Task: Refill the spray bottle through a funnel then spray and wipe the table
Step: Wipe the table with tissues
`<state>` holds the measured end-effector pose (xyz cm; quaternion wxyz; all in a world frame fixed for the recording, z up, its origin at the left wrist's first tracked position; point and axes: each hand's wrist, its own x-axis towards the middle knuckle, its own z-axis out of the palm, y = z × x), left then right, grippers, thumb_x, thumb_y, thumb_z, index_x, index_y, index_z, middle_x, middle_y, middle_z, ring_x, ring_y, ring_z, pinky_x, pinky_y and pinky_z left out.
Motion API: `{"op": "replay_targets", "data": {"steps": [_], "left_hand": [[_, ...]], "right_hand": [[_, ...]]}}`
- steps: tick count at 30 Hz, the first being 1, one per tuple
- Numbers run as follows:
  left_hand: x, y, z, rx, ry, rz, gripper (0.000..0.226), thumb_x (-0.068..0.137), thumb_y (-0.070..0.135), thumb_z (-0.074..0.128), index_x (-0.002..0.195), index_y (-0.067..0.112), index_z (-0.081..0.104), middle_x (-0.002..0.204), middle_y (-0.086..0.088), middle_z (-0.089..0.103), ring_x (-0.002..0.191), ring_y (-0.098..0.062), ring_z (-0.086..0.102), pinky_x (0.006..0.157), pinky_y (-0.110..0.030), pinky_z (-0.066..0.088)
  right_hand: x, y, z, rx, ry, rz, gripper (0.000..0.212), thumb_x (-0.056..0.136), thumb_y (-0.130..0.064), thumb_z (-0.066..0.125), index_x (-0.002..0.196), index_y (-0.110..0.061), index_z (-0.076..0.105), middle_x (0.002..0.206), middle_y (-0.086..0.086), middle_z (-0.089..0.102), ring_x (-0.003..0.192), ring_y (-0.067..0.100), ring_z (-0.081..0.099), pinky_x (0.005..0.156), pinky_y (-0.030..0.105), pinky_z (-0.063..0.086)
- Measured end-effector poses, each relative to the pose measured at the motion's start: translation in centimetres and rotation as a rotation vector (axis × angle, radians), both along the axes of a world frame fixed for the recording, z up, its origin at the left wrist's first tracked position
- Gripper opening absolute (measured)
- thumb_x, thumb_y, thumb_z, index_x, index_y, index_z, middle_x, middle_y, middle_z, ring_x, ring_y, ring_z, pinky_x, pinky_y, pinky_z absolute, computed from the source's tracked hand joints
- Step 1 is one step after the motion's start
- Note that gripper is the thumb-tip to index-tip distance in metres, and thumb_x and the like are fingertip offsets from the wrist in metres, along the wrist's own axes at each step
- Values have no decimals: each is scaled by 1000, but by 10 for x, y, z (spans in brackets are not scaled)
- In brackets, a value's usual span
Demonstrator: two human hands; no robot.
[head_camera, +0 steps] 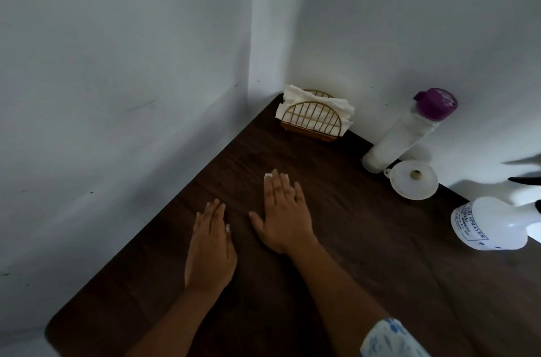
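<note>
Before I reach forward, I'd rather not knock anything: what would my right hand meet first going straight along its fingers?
The right hand would cross bare table, then probably meet the left end of the napkin holder; it might just miss and reach the wall.

A dark wooden table (pixel 366 254) fills a dim corner between white walls (pixel 117 64).

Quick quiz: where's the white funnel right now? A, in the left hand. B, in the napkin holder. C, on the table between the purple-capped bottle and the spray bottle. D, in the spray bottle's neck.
C: the funnel lies on the table, between the purple-capped bottle and the spray bottle, with neither hand touching it.
</note>
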<state>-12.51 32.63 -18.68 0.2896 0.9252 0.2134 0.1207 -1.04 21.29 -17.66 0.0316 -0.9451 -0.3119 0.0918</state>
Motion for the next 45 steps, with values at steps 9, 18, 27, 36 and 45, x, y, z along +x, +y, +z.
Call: {"op": "replay_targets", "data": {"steps": [9,18,27,36,45], "left_hand": [[-4,-2,8,-65,24,-5,41,95,11,38,135,3,38,143,-15,39,137,-27,27,114,-37,21],[-43,-31,14,-150,-31,-30,42,95,12,39,136,7,37,146,-9,35,135,-10,15,113,-33,15],[-87,-62,23,-190,-31,40,44,95,18,37,139,12,32,150,-2,28,137,-7,11,112,-26,11],[-127,-99,20,-184,-50,22,44,95,16,37,138,10,33,148,-2,30,138,-7,15,112,-21,7],[-147,-115,24,-227,-52,125,44,95,14,38,138,8,34,148,-7,33,138,-11,19,115,-30,14]], "right_hand": [[7,-90,4,-33,36,-363,84,88,-66,15,147,-13,-11,157,9,-9,144,22,-9,116,42,-5],[-128,-85,9,49,136,-312,96,80,-66,25,147,0,4,155,20,5,142,32,-3,115,38,-2],[-84,-48,6,-18,76,-29,87,87,-65,21,145,-11,-15,154,11,-17,142,25,-16,114,42,-11],[-33,-169,8,-102,70,-418,89,87,-68,14,147,-7,-9,157,15,-7,144,27,-6,117,45,-1],[-216,-130,16,55,199,-82,99,77,-68,21,146,-5,-12,154,16,-16,141,33,-18,112,40,-13]]}}
